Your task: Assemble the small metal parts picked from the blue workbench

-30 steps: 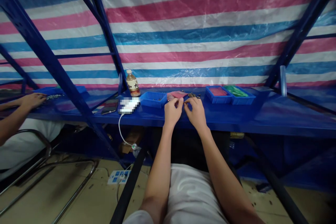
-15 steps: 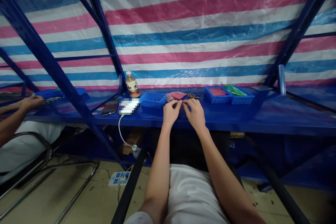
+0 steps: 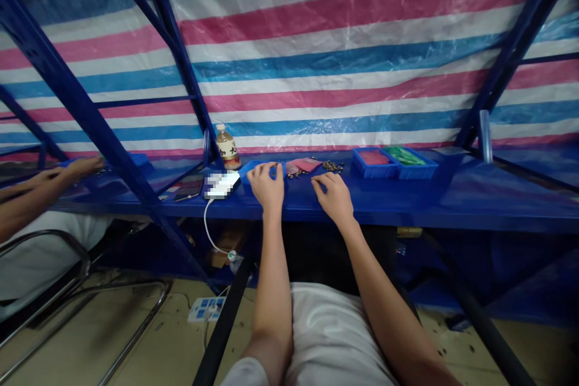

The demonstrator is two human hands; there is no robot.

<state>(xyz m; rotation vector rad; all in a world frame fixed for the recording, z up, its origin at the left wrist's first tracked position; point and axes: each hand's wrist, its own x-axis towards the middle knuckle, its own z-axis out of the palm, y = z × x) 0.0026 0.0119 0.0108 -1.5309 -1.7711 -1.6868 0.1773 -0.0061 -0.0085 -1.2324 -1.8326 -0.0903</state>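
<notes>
Blue bin (image 3: 243, 172) | left hand (image 3: 266, 187) at front rim (fingers over it)

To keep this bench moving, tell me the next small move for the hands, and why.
Probably the right hand should reach forward to the small pile of dark metal parts, since that pile lies just beyond it, while the left hand is over at the blue plastic bin.

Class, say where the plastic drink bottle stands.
The plastic drink bottle stands on the blue shelf in the head view, just left of the small blue bin.
</notes>
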